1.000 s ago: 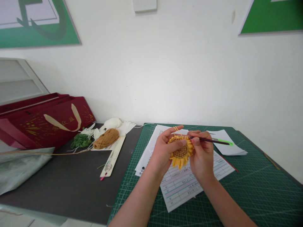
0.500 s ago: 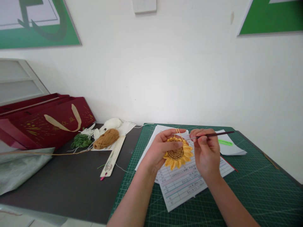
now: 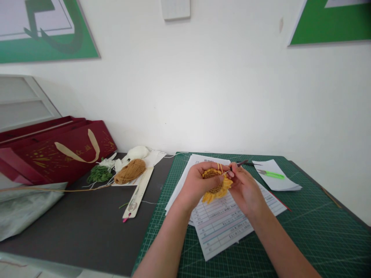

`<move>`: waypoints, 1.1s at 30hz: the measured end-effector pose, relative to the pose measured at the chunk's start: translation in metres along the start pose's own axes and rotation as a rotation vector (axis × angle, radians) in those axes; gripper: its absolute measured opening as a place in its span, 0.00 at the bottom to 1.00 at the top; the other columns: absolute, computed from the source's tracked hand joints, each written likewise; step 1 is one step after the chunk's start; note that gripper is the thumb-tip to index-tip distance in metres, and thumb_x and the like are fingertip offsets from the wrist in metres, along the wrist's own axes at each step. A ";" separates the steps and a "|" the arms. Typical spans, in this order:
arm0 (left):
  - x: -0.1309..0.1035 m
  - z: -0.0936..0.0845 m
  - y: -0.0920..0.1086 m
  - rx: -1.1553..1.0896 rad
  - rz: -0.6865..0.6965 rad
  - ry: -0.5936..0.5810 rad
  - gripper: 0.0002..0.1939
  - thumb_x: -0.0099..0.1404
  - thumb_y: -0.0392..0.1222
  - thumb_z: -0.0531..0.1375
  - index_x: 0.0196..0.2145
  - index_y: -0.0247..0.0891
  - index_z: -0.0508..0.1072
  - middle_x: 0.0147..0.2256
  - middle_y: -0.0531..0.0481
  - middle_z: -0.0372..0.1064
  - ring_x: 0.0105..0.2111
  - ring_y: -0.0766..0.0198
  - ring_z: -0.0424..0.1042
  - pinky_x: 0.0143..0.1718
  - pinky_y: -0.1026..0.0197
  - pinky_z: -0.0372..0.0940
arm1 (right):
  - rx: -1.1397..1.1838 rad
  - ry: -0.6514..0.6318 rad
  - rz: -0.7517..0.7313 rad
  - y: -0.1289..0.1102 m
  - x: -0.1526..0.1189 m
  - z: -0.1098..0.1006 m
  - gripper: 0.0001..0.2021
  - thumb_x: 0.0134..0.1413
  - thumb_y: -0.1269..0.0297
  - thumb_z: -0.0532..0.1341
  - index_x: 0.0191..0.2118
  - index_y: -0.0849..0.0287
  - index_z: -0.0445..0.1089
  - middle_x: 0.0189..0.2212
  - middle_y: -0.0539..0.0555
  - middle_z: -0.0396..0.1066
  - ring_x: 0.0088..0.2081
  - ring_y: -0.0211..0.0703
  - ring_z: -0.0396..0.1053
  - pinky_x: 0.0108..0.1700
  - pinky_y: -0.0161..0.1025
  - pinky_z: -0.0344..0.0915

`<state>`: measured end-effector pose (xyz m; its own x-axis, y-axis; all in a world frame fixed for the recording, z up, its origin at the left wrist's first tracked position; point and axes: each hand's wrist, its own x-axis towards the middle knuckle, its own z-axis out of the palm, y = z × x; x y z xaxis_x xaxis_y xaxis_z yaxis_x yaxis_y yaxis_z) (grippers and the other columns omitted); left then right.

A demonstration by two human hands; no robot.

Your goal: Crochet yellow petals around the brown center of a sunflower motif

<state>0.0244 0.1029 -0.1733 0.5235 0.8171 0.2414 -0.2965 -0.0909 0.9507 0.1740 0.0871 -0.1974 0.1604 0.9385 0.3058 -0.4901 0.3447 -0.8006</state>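
My left hand [image 3: 199,183] pinches a crocheted sunflower [image 3: 216,189] with a brown centre and yellow petals. Yellow yarn [image 3: 220,167] loops over the left forefinger. In my right hand [image 3: 243,187] is a crochet hook [image 3: 241,163] with a dark handle, its tip end at the flower's right edge. The right fingers are close against the petals there and hide part of them. Both hands are above printed sheets [image 3: 214,235] that lie on a green cutting mat [image 3: 313,227].
Thread snips [image 3: 272,174] with green handles lie on white paper at the right. To the left are brown yarn [image 3: 130,171], green yarn [image 3: 99,173], white yarn [image 3: 137,151] and a ruler [image 3: 140,193]. Dark red gift bags [image 3: 72,143] lean at the far left.
My right hand has moved left and turned, bringing the hook in to the flower. The hook's handle now points up and right. My left hand keeps its hold on the flower.
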 end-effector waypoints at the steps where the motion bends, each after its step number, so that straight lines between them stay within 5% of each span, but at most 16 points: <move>1: 0.000 0.001 -0.001 0.009 0.013 0.018 0.14 0.70 0.44 0.64 0.51 0.36 0.75 0.51 0.43 0.75 0.47 0.53 0.77 0.48 0.45 0.73 | -0.004 0.006 -0.005 0.001 0.000 0.000 0.14 0.59 0.54 0.68 0.28 0.55 0.70 0.24 0.47 0.64 0.26 0.37 0.64 0.30 0.36 0.65; 7: 0.001 0.008 -0.002 -0.016 0.066 0.113 0.15 0.68 0.40 0.66 0.51 0.37 0.75 0.51 0.44 0.74 0.48 0.53 0.75 0.49 0.45 0.72 | -0.106 0.020 -0.139 -0.001 -0.002 0.005 0.08 0.55 0.58 0.71 0.32 0.52 0.75 0.35 0.50 0.74 0.41 0.42 0.72 0.48 0.41 0.70; 13: 0.000 0.011 0.002 -0.108 0.037 0.158 0.27 0.55 0.32 0.73 0.53 0.42 0.79 0.41 0.53 0.71 0.38 0.64 0.73 0.41 0.61 0.67 | -0.206 0.070 -0.254 0.001 -0.003 0.004 0.05 0.59 0.59 0.69 0.34 0.52 0.76 0.34 0.50 0.75 0.39 0.42 0.72 0.46 0.42 0.70; 20: -0.002 0.014 0.002 -0.097 0.023 0.160 0.14 0.68 0.40 0.66 0.51 0.36 0.76 0.49 0.45 0.75 0.45 0.55 0.76 0.47 0.47 0.72 | -0.241 0.131 -0.298 0.002 -0.004 0.001 0.04 0.59 0.61 0.69 0.35 0.53 0.76 0.33 0.49 0.75 0.35 0.41 0.72 0.42 0.40 0.68; 33: -0.001 0.008 -0.003 0.002 0.019 0.111 0.15 0.70 0.43 0.64 0.52 0.36 0.75 0.53 0.43 0.74 0.49 0.52 0.76 0.49 0.44 0.73 | -0.245 0.188 -0.290 -0.001 -0.004 -0.004 0.06 0.58 0.58 0.70 0.35 0.53 0.74 0.32 0.49 0.75 0.35 0.42 0.72 0.42 0.40 0.67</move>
<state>0.0313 0.0975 -0.1751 0.4258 0.8735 0.2361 -0.3042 -0.1076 0.9465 0.1768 0.0828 -0.2003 0.4260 0.7818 0.4553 -0.1868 0.5685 -0.8012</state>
